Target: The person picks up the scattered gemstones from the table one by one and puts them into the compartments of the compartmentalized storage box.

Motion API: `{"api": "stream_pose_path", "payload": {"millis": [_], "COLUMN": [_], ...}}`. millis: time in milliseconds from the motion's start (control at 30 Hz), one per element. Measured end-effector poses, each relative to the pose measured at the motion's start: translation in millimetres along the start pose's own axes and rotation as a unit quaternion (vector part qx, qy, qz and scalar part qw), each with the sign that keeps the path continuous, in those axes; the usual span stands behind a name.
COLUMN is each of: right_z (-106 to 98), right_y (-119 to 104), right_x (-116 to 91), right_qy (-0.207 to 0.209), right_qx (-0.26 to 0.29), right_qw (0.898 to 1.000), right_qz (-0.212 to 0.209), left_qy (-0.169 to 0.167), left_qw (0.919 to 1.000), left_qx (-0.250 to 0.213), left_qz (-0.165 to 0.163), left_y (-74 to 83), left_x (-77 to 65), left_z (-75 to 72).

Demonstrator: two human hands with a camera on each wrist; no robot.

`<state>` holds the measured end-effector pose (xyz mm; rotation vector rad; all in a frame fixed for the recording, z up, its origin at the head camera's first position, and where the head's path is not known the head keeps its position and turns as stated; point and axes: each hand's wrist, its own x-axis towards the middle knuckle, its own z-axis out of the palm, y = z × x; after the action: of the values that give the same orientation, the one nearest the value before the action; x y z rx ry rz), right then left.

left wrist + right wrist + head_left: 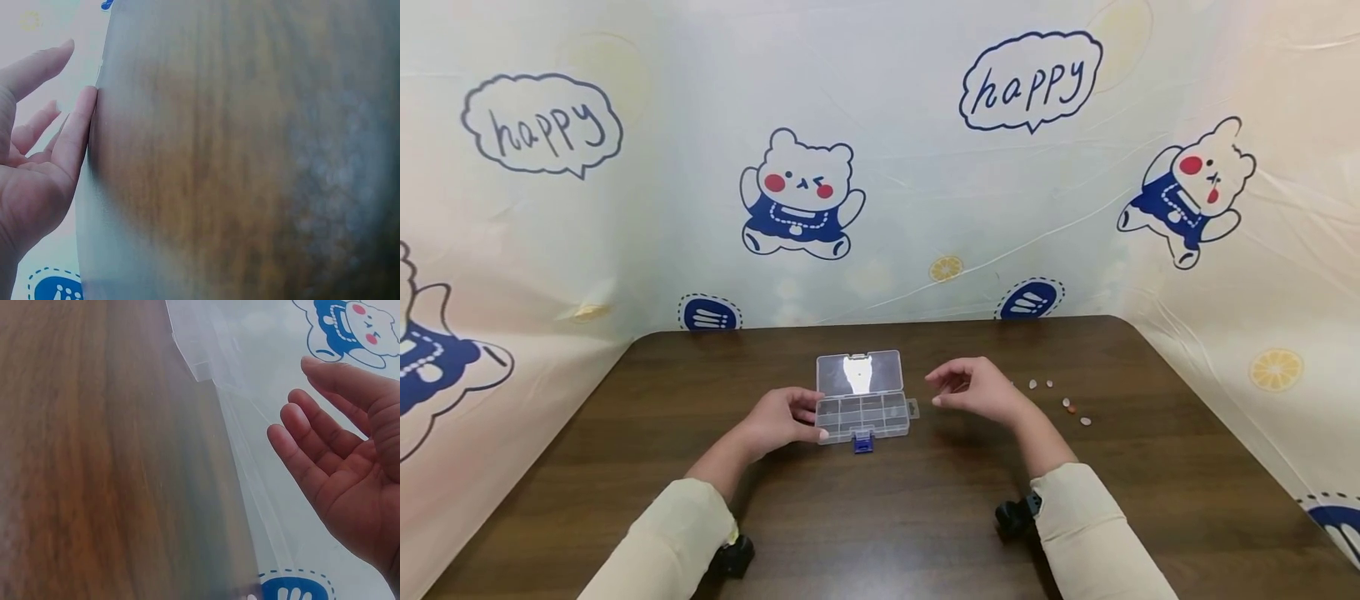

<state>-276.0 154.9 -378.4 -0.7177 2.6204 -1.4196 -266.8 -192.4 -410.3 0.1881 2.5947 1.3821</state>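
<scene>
A clear plastic compartment box [862, 417] lies on the brown table, its lid [880, 371] raised at the back. On the front sits a blue latch [863, 442]. My left hand [778, 423] holds the box's left end, thumb at the front corner and forefinger near the hinge side. Right of the box, my right hand [979, 388] hovers with loosely bent fingers; the right wrist view shows nothing between the fingers [310, 428]. Beyond that hand lie several small pale pebble-like pieces [1086, 422] and an orange-red one [1071, 409].
The brown table [880, 517] ends at a patterned cloth backdrop [910, 192], which also rises at both sides. A dark wrist camera [1015, 518] is strapped by the right sleeve, another [735, 557] by the left. A hanging tab [913, 408] sticks out of the box's right end.
</scene>
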Motion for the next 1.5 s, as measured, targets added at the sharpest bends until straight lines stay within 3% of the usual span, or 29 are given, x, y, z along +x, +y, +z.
{"api": "stream_pose_path", "payload": {"millis": [467, 800, 1500], "right_z": [-9, -20, -41], "right_y": [-3, 8, 29], "right_x": [-21, -30, -53], "right_qy": [0.016, 0.029, 0.041], "right_qx": [0.009, 0.024, 0.005], "right_qw": [1.000, 0.999, 0.999], "right_qz": [-0.008, -0.002, 0.006], "left_qy": [0.000, 0.000, 0.006], "left_qw": [1.0000, 0.9999, 1.0000], "left_qx": [0.001, -0.010, -0.006], "left_qz": [-0.001, -0.004, -0.002], "left_y": [1.6, 0.6, -3.8], "left_x": [-0.6, -1.5, 1.5], "left_z": [0.1, -0.5, 0.8]}}
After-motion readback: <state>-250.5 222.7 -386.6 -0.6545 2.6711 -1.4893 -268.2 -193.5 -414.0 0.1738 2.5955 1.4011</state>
